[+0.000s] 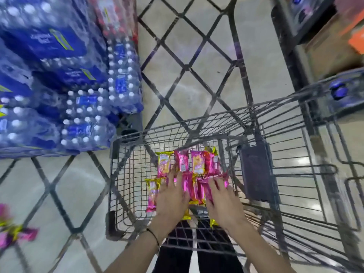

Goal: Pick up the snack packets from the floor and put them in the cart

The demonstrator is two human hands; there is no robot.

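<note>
Both forearms reach forward and down over the near edge of the cart (128, 174), roughly side by side, palms facing down. The left grip (173, 196) lies flat with its fingers straight and spread, pressing on the near row of snack packets (198, 164). It is released and grasps nothing. A thin dark band (153, 234) circles that wrist. The right grip (223, 200) is posed the same way just beside it, fingers spread and laid over the packets at the right of that row, also released. The two hands are close but do not touch.

The packets lie on the wire bottom of the basket in two rows. The far row has four of them side by side, lengthwise away from the person. The near row is partly hidden under the hands. They are shiny foil wrappers, mostly bright pink with yellow crimped ends, and a few have yellow-orange fronts. Their print is too blurred to read.

More pink and yellow packets (11, 229), blurred, lie on the pale floor (69, 184) at the lower left, well apart from the cart. Shrink-wrapped packs of water bottles (59, 75) are stacked beyond them.
</note>
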